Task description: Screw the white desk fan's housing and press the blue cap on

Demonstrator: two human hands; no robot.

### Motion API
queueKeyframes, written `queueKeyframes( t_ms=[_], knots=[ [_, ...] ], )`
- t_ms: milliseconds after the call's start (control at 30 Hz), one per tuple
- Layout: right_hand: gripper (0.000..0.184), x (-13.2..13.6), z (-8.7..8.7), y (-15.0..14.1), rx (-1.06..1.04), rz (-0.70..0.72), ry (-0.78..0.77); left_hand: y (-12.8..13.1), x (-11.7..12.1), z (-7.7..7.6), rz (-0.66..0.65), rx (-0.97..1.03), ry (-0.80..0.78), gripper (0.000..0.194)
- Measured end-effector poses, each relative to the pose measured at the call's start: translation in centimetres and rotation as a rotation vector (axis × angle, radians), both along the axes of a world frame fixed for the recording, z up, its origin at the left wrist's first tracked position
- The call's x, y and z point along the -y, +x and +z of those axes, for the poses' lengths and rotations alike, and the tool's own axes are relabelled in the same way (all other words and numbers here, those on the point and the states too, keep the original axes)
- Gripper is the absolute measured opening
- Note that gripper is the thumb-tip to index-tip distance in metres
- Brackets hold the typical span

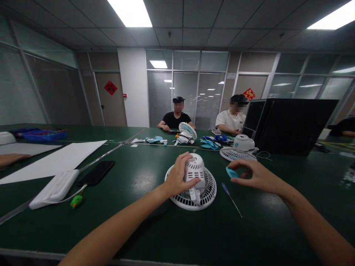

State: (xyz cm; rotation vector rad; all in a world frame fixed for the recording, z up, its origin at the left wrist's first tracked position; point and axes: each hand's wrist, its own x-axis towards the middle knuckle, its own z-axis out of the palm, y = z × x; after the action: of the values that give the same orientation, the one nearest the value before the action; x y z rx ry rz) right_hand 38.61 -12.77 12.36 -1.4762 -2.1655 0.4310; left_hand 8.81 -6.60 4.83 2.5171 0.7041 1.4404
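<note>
A white fan (195, 173) lies grille-down on the green table, its motor housing pointing up. Wrapped round the left side of that housing is my left hand (179, 173), thumb across the front. To the right, my right hand (253, 175) is raised above the table, thumb and fingers pinching a small light-blue plastic piece (232, 172). I cannot make out exactly what this piece is. Between the fan and my right hand, a screwdriver (231, 199) with a blue handle rests on the table, its tip pointing towards me.
Another upturned fan (241, 146) sits by a black computer case (294, 125). Two people work across the table near a partly dismantled fan (186, 133) and blue parts (209, 143). Leftward lie a phone (97, 173), a power strip (55, 188), a green toy (76, 201) and white paper (55, 162).
</note>
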Motion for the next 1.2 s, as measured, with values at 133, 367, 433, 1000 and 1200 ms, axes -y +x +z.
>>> queueKeyframes(
  t_ms=[133, 367, 433, 1000, 1200],
  knots=[
    [0.041, -1.7, 2.1, -5.2, -0.075, 0.177, 0.226, 0.2, 0.0, -0.2, 0.013, 0.000, -0.058, 0.089],
    [0.036, -4.3, 2.9, -10.1, -0.049, 0.303, 0.342, 0.2, 0.0, -0.3, -0.029, 0.014, -0.117, 0.088],
    [0.035, -4.7, 2.7, -10.3, -0.037, 0.327, 0.312, 0.2, 0.0, -0.4, -0.037, 0.016, -0.135, 0.089],
    [0.032, -5.6, 1.2, -10.1, -0.149, 0.365, 0.300, 0.2, -0.4, -1.2, 0.005, 0.057, -0.222, 0.098],
    [0.030, -5.7, 0.9, -10.3, -0.148, 0.370, 0.317, 0.2, -0.3, -1.1, 0.014, 0.063, -0.237, 0.096]
  ],
)
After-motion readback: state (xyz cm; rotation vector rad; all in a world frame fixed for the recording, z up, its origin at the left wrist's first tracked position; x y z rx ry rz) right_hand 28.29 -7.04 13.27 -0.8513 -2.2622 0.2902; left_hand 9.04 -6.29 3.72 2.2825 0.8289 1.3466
